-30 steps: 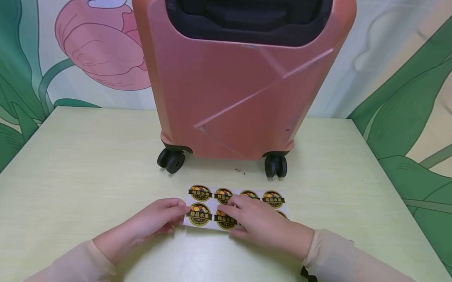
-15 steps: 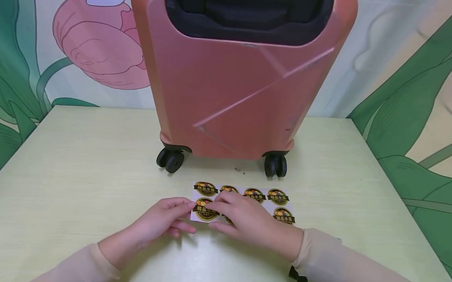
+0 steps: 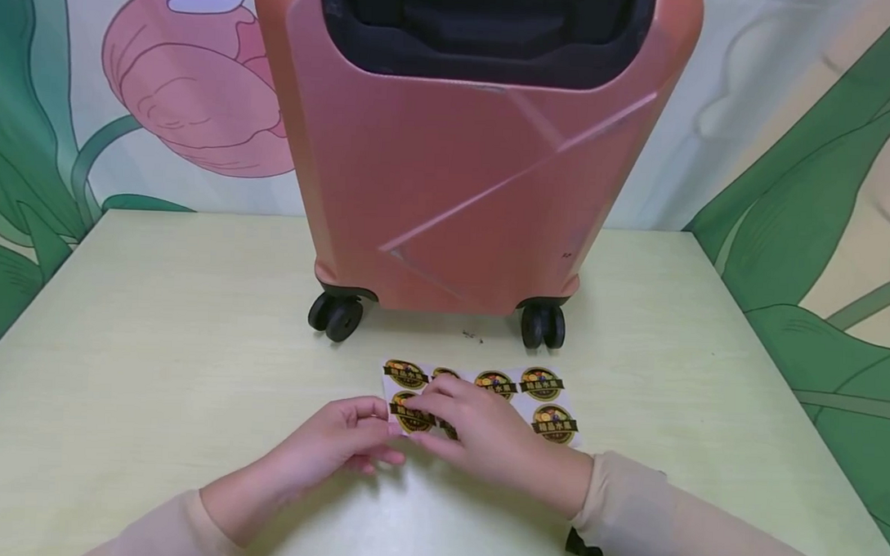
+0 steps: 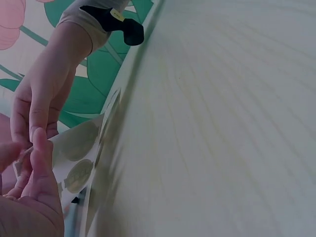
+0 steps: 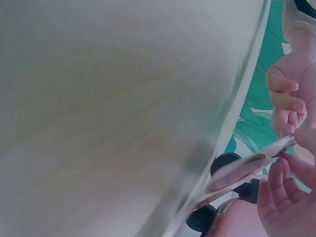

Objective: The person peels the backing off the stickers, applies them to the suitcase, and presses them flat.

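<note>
A white sheet of round black-and-gold fruit stickers (image 3: 523, 403) is tilted up off the table in the head view, its left end between my two hands. My left hand (image 3: 351, 434) pinches the sheet's near left corner between thumb and fingers. Reaching across from the right, my right hand (image 3: 484, 435) grips the same left part, index finger over a sticker and thumb at the near edge. It covers several of the stickers. In the left wrist view, the sheet's pale underside (image 4: 76, 148) hangs beside the fingertips; whether a sticker is lifting cannot be seen.
A pink hard-shell suitcase (image 3: 462, 197) with black wheels (image 3: 336, 317) stands upright on the pale wooden table (image 3: 156, 325), just behind the sheet. A wall covering painted with green leaves and a pink flower (image 3: 201, 98) rises behind.
The sheet has shifted a little to the right and its near edge has tilted up. My left hand has moved right; the right hand has slid left, toward the sheet's left edge.
</note>
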Demonstrator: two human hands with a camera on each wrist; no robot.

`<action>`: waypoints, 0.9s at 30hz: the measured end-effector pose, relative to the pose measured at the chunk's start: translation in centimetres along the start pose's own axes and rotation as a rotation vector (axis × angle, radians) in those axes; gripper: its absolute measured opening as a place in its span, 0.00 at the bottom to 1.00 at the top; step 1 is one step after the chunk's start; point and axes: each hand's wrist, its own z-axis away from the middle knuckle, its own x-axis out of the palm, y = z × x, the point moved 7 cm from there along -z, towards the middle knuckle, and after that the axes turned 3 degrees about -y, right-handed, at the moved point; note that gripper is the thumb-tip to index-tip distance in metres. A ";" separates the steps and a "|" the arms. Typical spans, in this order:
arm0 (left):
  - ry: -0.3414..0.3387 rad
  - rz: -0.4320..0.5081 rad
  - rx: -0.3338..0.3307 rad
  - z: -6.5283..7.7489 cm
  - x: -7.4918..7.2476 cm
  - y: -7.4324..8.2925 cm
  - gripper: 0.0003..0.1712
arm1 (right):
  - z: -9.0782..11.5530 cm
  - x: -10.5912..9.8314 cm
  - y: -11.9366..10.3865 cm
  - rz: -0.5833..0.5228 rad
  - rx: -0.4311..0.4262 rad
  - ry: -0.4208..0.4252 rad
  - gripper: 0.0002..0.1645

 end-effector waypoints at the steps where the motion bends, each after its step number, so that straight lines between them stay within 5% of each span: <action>1: 0.002 0.000 0.002 0.0 0.1 0.0 0.13 | 0.0 0.1 0.1 -0.020 0.006 0.004 0.20; 10: 0.080 0.064 0.043 0.2 0.1 0.3 0.13 | 0.4 0.0 0.9 -0.363 0.146 0.126 0.16; 27: 0.146 0.173 0.080 0.2 0.7 0.5 0.08 | 0.8 0.6 1.7 -0.617 0.278 0.259 0.10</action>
